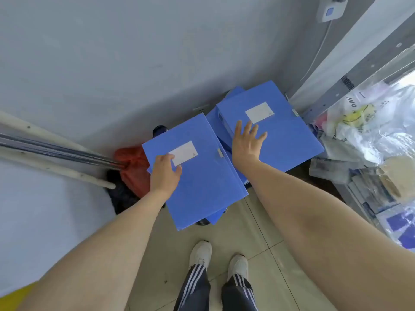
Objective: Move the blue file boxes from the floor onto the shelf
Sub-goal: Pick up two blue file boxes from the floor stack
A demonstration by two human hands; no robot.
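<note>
Two piles of blue file boxes lie flat on the floor against the wall. The top box of the near pile has a white label, and my left hand rests on its left edge, fingers curled over the label's corner. The top box of the far pile sits higher and to the right, also with a white label. My right hand hovers flat over its near left part with the fingers spread. More blue boxes show underneath both tops. The grey metal shelf stands at the right.
An orange bag and a dark bag lie left of the piles, under slanting white and metal poles. Clear plastic bags and papers fill the shelf's lower level. My two white shoes stand on the tiled floor.
</note>
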